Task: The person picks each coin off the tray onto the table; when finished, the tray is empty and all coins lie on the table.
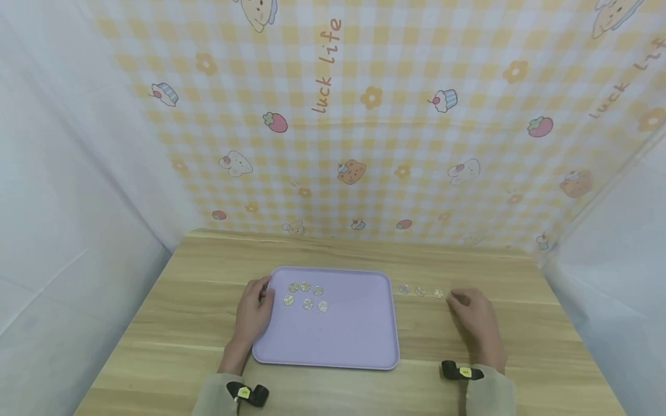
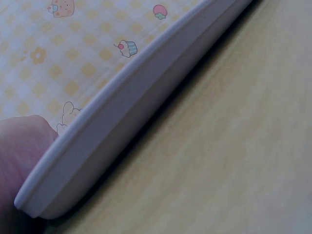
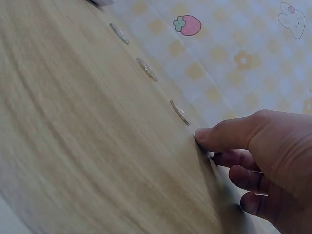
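Head view: with left hand clamped on tray bearing six discs, hold steady; work right hand low, just beside three discs on desk; cannot tell if pinching anything.

**Pale sleeves, black wristbands**

The person I'm watching wears plain, pale greyish-beige cloth on both arms, the left sleeve matching the right sleeve. A black left band and a black right band ring the wrists, with a chunky, rounded left block and right block on their inner sides. A yellow left label and right label bear dark marks too tiny to read. The left hand and right hand are bare.
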{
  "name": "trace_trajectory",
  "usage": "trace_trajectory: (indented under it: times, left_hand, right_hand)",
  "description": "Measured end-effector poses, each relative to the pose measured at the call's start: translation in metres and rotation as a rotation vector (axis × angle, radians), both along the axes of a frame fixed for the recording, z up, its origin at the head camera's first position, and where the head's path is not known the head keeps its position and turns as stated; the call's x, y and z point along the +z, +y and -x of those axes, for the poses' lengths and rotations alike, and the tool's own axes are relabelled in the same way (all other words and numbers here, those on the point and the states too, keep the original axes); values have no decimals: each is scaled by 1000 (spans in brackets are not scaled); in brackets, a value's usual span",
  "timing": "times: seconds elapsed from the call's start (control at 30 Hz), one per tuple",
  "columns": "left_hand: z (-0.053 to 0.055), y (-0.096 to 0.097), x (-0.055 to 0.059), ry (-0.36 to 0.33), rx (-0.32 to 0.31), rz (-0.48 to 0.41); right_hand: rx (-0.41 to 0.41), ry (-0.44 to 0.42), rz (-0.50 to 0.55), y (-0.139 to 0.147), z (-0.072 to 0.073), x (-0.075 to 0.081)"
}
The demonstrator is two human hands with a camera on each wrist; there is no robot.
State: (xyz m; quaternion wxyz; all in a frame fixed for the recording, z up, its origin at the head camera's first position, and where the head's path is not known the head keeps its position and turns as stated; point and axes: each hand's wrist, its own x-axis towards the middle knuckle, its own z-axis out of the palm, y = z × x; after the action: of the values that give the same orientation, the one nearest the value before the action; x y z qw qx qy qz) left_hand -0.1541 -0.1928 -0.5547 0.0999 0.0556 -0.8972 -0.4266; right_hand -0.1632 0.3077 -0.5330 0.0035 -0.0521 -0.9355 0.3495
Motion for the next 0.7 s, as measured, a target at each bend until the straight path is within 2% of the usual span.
trace_trajectory:
  times: [0.33,0.7]
  left_hand:
    - [0,0,2,5,-2,-2]
    - [-1,0,2,-2,-5,0]
  right_hand:
    - [-25,-3,27,0,-1,-1]
    - [-12,-13,34,-1,-1,0]
